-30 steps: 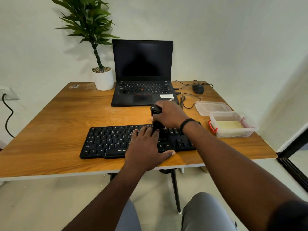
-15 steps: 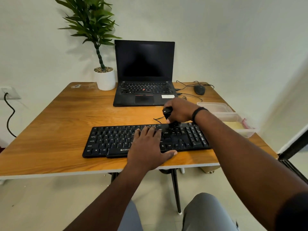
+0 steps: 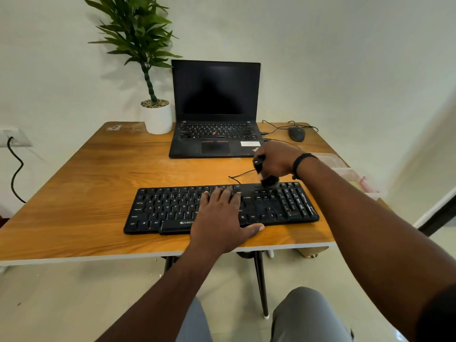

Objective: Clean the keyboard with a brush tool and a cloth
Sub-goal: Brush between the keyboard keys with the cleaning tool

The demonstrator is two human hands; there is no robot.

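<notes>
A black keyboard lies near the front edge of the wooden bench, its long side running left to right. The left hand rests flat on the middle of the keys, fingers straight and spread a little, thumb stretched out along the keyboard's front edge. It holds nothing.

The right hand is over the back right part of the keyboard, fingers curled round a small black brush tool. The tool's dark lower end meets the top row of keys just left of the number pad; its upper end pokes out of the fist toward the laptop. A dark band sits on the right wrist. A thin black cable runs from the back edge of the keyboard across the bench toward the right hand.

Behind the keyboard stands an open laptop with a dark screen. To its left is a green plant in a white pot; to its right, a dark mouse with its cord. At the right edge of the bench, partly hidden by the right forearm, sit clear plastic containers; their contents are too blurred to tell. A wall socket with a black cord is at far left.
</notes>
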